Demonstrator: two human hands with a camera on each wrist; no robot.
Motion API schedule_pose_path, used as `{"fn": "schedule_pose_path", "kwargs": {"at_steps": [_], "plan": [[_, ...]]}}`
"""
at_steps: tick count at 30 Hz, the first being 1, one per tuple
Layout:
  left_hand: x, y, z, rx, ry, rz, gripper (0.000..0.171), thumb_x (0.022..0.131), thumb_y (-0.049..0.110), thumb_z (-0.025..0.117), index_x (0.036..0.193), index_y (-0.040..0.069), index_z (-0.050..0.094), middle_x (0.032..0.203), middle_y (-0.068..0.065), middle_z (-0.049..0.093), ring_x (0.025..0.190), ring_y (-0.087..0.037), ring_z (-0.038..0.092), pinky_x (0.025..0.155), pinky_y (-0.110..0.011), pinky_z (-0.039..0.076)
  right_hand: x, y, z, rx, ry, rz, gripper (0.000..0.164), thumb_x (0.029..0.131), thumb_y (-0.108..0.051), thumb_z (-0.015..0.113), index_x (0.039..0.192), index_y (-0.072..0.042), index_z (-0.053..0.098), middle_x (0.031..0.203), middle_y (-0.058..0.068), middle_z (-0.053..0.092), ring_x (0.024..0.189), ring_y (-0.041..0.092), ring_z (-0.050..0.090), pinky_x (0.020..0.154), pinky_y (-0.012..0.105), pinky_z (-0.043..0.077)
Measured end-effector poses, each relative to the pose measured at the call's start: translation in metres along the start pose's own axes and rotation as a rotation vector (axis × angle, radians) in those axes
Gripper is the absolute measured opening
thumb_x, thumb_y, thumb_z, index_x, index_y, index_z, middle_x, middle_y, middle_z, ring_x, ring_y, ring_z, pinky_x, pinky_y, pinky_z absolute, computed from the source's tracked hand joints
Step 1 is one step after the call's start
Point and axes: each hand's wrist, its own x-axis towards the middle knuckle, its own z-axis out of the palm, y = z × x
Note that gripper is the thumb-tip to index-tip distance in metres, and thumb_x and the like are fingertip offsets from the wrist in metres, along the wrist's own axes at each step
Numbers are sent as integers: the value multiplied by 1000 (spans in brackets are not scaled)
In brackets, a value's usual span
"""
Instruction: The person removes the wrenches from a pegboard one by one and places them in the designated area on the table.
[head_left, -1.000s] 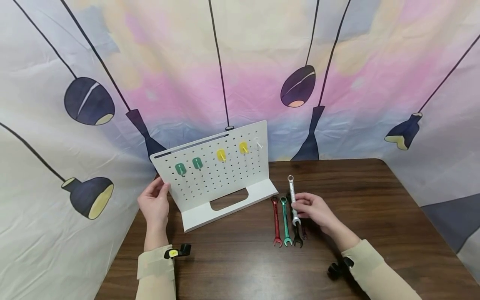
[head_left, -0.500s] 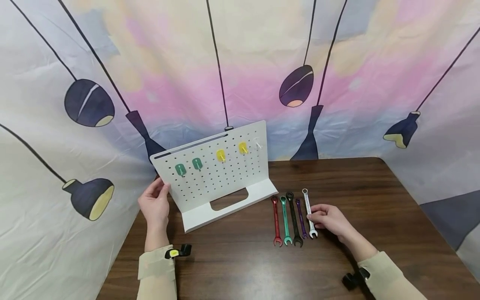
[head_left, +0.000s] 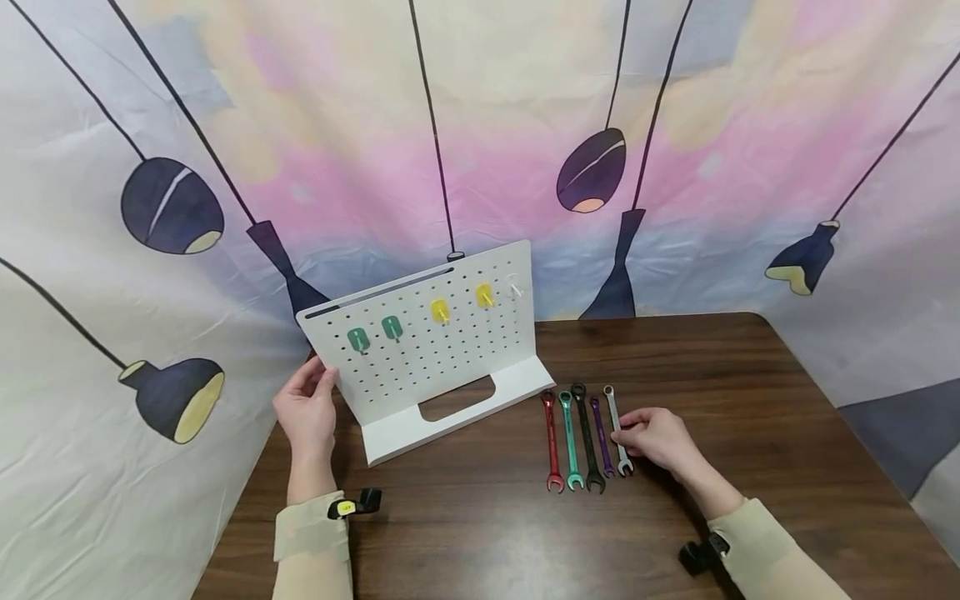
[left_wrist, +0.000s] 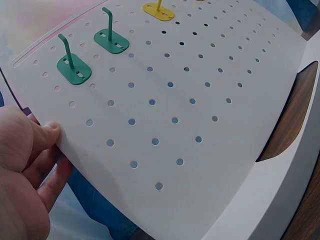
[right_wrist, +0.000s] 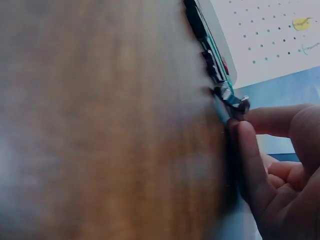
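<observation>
My left hand (head_left: pixel 307 414) pinches the left edge of a white pegboard stand (head_left: pixel 420 367), thumb on the front face in the left wrist view. My right hand (head_left: pixel 660 437) holds a silver combination wrench (head_left: pixel 618 429) between thumb and fingers at the right end of a row. The wrench appears to lie on the table. To its left lie a purple wrench (head_left: pixel 602 437), a black wrench (head_left: pixel 587 442), a green wrench (head_left: pixel 571 442) and a red wrench (head_left: pixel 552 442), side by side with open ends toward me. The right wrist view is blurred around the wrenches.
On the board sit green hooks (head_left: pixel 392 327), yellow hooks (head_left: pixel 484 295) and a clear hook (head_left: pixel 514 287). The brown wooden table (head_left: pixel 525 550) meets a printed cloth backdrop (head_left: pixel 360 125) behind the board. A base slot (head_left: pixel 457 398) opens at the board's foot.
The silver wrench has moved right and down from above the black and purple wrenches to the row's right end, uncovering them. My left hand keeps its place on the board.
</observation>
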Motion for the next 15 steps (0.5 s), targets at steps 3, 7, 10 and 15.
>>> {"fn": "schedule_pose_path", "kwargs": {"at_steps": [3, 7, 10, 15], "plan": [[-1, 4, -2, 4, 2, -2, 28, 99, 8, 78, 127, 7, 79, 104, 4, 75, 95, -14, 64, 84, -18, 53, -1, -5, -2, -80, -5, -2, 35, 90, -18, 87, 111, 6, 73, 81, 4, 77, 70, 17, 74, 64, 31, 59], [-1, 8, -5, 17, 5, 0, 30, 99, 7, 78, 128, 6, 78, 103, 5, 74, 94, -13, 63, 82, -18, 53, -1, -8, -2, -181, -2, -3, 32, 88, -23, 88, 106, 0, 74, 76, 0, 73, 67, 15, 71, 63, 32, 55], [0, 11, -7, 15, 13, 8, 31, 98, 5, 78, 129, 3, 77, 102, 5, 73, 93, -13, 63, 80, -17, 53, -1, -9, -1, -225, -7, -14, 31, 89, -27, 87, 102, -3, 74, 73, -2, 72, 65, 14, 69, 61, 33, 53], [-9, 29, 1, -13, 103, 172, 37, 98, -5, 72, 134, 1, 72, 118, 6, 65, 106, -14, 62, 88, -19, 53, 3, -16, -10, -273, 18, -85, 34, 99, -35, 78, 108, -2, 74, 76, -1, 71, 65, 14, 68, 62, 35, 52]]}}
